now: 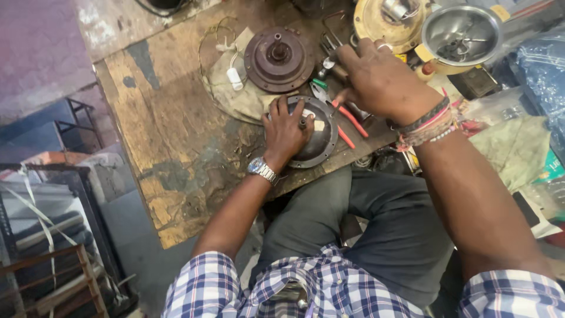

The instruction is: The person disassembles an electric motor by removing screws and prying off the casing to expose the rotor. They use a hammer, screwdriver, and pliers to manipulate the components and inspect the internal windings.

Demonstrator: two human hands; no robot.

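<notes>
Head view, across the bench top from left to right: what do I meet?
Small white plug on its wire → brown round motor part with a centre shaft → left hand on the dark domed cover → right hand over the red-handled pliers → shiny steel bowl.

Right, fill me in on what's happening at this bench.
A person sits at a worn wooden workbench. Their left hand presses down on a dark round metal cover with a small shaft at its middle. Their right hand reaches over a clutter of tools just behind it, above red-handled pliers; what it grips, if anything, is hidden. A brown round motor part lies on a cloth further back, and a shiny steel bowl stands at the far right.
</notes>
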